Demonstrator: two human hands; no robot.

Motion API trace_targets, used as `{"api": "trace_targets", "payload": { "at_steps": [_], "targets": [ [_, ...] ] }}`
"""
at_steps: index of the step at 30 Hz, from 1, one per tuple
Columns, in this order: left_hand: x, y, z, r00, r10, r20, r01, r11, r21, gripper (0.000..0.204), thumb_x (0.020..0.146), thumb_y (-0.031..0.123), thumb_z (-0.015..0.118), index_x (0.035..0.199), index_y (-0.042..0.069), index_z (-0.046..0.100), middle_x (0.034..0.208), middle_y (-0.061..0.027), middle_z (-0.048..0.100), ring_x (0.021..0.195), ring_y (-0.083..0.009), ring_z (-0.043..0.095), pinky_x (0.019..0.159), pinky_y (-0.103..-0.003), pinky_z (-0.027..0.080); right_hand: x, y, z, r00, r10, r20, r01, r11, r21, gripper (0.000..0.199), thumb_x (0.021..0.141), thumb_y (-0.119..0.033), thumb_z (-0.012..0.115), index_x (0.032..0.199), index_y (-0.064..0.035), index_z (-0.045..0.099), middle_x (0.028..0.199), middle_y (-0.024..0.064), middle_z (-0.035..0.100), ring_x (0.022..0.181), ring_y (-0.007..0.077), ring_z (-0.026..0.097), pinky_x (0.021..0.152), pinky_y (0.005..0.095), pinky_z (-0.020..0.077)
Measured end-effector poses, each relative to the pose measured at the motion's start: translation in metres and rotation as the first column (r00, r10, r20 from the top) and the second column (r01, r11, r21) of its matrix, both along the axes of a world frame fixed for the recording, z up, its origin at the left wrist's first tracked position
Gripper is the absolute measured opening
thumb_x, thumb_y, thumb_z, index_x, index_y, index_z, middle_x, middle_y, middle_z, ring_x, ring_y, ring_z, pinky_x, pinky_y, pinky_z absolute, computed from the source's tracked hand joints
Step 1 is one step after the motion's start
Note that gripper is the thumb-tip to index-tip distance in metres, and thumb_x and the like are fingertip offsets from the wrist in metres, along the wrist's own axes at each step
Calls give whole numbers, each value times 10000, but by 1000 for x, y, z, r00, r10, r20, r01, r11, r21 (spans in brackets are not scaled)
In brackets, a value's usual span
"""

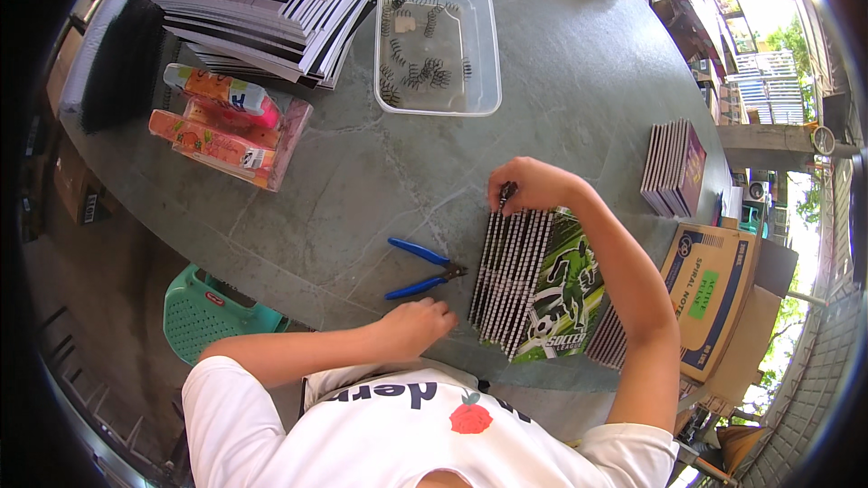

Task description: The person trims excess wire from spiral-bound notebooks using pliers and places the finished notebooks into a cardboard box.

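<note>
A fanned stack of spiral notebooks with green soccer covers lies at the table's near edge, black coils along its left side. My right hand is at the stack's far end, its fingers pinched on a short black spiral coil. Whether that piece is still joined to a notebook is hard to see. My left hand hangs loosely curled by the table's near edge, with nothing visible in it. Just beyond it lie blue-handled cutting pliers, jaws toward the notebooks and handles spread.
A clear plastic tub holds several loose black coils. Beyond my left side are large piles of notebooks and orange-pink packages. More notebooks stand at the right, near a cardboard box. A green stool is below the table.
</note>
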State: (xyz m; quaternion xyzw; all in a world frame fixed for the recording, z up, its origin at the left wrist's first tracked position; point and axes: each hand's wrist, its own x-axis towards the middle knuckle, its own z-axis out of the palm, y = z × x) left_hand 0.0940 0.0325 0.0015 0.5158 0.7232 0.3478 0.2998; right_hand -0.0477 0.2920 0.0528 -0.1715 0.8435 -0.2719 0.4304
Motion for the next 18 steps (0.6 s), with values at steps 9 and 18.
{"api": "trace_targets", "payload": {
  "at_steps": [9, 18],
  "targets": [
    [-63, 37, 3, 613, 375, 695, -426, 898, -110, 257, 752, 29, 565, 1007, 3, 548, 780, -98, 556, 662, -217, 557, 622, -328, 471, -4, 13, -6, 974, -142, 175, 158, 984, -79, 160, 690, 10, 580, 841, -21, 622, 807, 43, 624, 773, 138, 557, 739, 267, 431],
    [-102, 108, -30, 649, 573, 500, -669, 743, 17, 305, 789, 120, 653, 1054, -8, 572, 843, -98, 576, 626, -168, 566, 554, -290, 473, 0, 16, 0, 976, -218, 21, 216, 973, 79, 175, 749, -110, 640, 886, -4, 614, 827, 76, 637, 803, 172, 584, 742, 285, 447]
  ]
}}
